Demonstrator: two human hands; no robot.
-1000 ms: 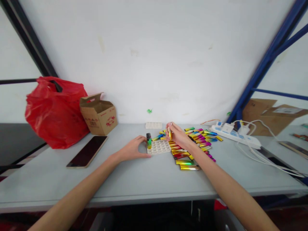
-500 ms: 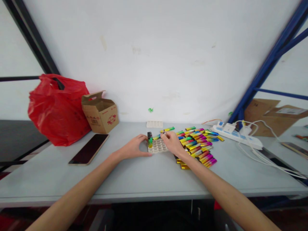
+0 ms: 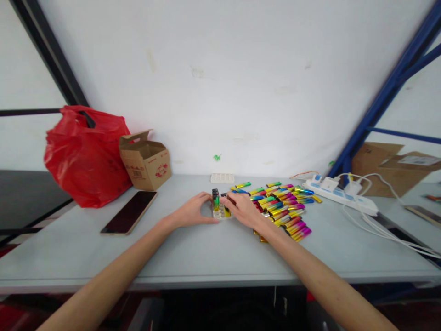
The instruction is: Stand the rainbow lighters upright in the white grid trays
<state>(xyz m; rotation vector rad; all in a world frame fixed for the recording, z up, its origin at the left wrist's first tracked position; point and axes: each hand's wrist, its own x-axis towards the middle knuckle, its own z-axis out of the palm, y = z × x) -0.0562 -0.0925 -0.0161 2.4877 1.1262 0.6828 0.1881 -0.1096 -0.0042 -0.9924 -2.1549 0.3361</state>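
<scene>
A white holed tray (image 3: 218, 214) lies on the grey table (image 3: 206, 253). A green lighter (image 3: 215, 200) stands upright in its far left corner. My left hand (image 3: 191, 211) rests against the tray's left side, fingers curled round its edge. My right hand (image 3: 243, 209) covers the tray's right part, fingers pinched on a yellow lighter (image 3: 226, 210) standing in the tray beside the green one. To the right lies a pile of several shiny multicoloured lighters (image 3: 282, 207).
A phone (image 3: 129, 218) lies face up at the left. Behind it stand a red plastic bag (image 3: 86, 154) and an open cardboard box (image 3: 146, 161). A second white tray (image 3: 222, 178) sits by the wall. A power strip (image 3: 339, 195) with cables lies at the right.
My right hand came down from above the pile to the tray with a yellow lighter, which now stands beside the green one. My left hand stayed at the tray's left side.
</scene>
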